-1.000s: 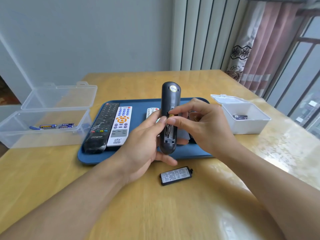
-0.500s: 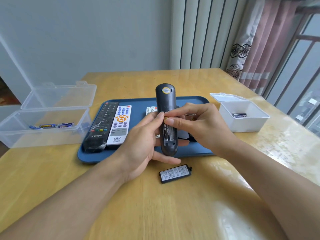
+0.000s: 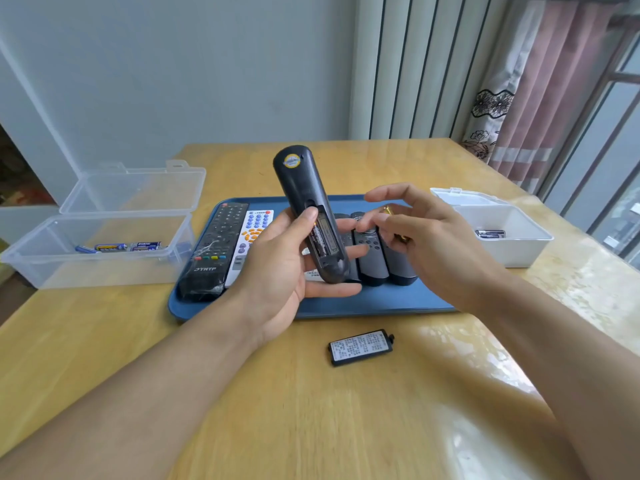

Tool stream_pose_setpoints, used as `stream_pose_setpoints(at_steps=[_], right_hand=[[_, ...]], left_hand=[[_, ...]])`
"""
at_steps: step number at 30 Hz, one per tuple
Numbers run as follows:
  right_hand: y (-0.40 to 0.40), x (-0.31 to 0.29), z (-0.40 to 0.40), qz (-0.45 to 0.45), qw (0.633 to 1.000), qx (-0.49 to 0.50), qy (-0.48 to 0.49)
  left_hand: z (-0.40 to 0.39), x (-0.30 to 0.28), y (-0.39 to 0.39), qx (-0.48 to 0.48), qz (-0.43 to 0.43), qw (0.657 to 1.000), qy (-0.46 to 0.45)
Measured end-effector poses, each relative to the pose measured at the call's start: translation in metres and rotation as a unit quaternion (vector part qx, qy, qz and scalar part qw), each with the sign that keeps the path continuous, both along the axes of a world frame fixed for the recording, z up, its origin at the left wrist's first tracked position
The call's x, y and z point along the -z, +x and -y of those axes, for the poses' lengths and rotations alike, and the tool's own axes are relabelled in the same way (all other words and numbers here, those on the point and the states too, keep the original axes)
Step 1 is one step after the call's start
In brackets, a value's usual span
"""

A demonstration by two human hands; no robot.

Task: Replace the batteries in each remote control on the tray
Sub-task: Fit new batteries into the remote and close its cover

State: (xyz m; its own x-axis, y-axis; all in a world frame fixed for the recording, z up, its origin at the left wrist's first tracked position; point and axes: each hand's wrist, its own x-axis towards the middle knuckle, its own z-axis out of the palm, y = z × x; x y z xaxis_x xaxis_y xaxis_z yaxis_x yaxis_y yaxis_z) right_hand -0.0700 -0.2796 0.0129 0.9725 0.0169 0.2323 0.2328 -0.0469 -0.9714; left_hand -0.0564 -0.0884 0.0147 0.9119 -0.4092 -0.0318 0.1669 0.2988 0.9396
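My left hand [image 3: 277, 271] holds a dark remote [image 3: 301, 188] upright over the blue tray [image 3: 363, 303], back side toward me. Its battery compartment is open, with one battery [image 3: 317, 239] in the left slot and the right slot bare. To the right of the remote, my right hand [image 3: 433, 230] pinches a gold-tipped battery [image 3: 388, 210], mostly hidden by the fingers. The remote's black cover [image 3: 361, 347] lies on the table in front of the tray.
On the tray lie a black remote [image 3: 214, 251], a white remote [image 3: 254, 226] and grey remotes [image 3: 372, 258]. A clear open box [image 3: 104, 265] at the left holds blue batteries [image 3: 128, 246]. A white box [image 3: 512, 251] at the right holds a dark battery [image 3: 491, 233].
My right hand has pulled a battery out of the compartment and moved right, away from the remote. My left hand has tilted the remote's top to the left.
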Motion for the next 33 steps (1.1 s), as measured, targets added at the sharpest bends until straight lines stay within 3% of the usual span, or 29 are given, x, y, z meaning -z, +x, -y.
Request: stream_pose_setpoints(at_steps=[7, 12, 16, 24, 33], right_hand=[[-0.003, -0.001, -0.005, 0.011, 0.997, -0.03, -0.064], [-0.005, -0.002, -0.01, 0.048, 0.997, 0.008, -0.063], [-0.003, 0.004, -0.011, 0.048, 0.993, 0.033, -0.106], [-0.004, 0.004, -0.015, 0.054, 0.994, -0.001, -0.1], [-0.005, 0.004, -0.018, 0.089, 0.991, -0.005, -0.096]], left_hand=[[-0.003, 0.002, 0.004, -0.059, 0.046, 0.996, 0.049], [-0.005, 0.0, 0.007, -0.095, 0.047, 0.992, 0.069], [-0.005, 0.0, 0.007, -0.086, 0.054, 0.992, 0.074], [-0.002, 0.005, 0.008, -0.089, 0.092, 0.989, 0.067], [-0.003, 0.003, 0.005, -0.059, 0.054, 0.995, 0.06]])
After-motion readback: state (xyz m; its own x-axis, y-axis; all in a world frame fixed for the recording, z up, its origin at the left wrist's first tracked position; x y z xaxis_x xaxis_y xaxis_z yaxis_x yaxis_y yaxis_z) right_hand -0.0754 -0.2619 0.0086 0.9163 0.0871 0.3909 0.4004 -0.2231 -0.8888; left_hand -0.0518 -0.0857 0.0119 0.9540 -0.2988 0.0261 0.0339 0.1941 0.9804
